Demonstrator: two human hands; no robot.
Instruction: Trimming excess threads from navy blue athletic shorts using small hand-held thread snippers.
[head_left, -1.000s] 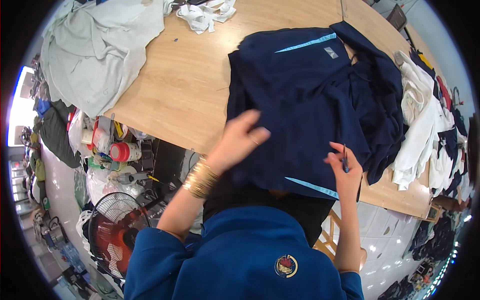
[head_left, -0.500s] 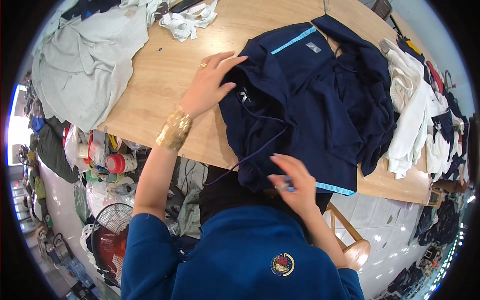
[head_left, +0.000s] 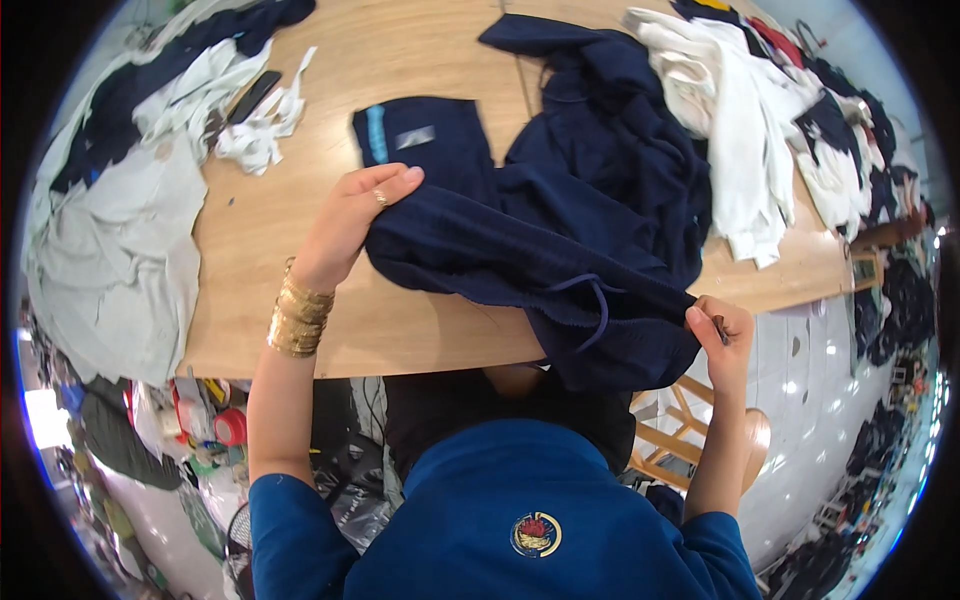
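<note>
Your left hand [head_left: 345,225] is closed, thumb and fingers pinching one end of a navy-blue soft cloth garment with a gathered edge [head_left: 600,225]. Your right hand [head_left: 728,335] is also closed, gripping the opposite end of that edge, and a small dark object [head_left: 720,327], too small to identify, shows between its fingers. You have the edge stretched between your two hands, sloping down from left to right, with a loop of navy-blue drawcord [head_left: 602,310] lying against the cloth nearer your right hand.

The garment lies partly on the pale wood-grain counter [head_left: 260,240] in front of you; its near part hangs past the front edge, above your lap. Beyond your left hand, one flat section carries a light-blue strip [head_left: 376,135] and a small silvery-grey patch [head_left: 415,137]. The rest is bunched in folds farther right.

To your left on the counter lies a spread pale-grey cloth [head_left: 115,270], with a tangle of narrow white fabric strips [head_left: 255,150] near its far end and a flat black rectangular object [head_left: 252,97] beside them. To your right, a heap of white cloth garments [head_left: 735,140] lies just beside the navy-blue folds.
</note>
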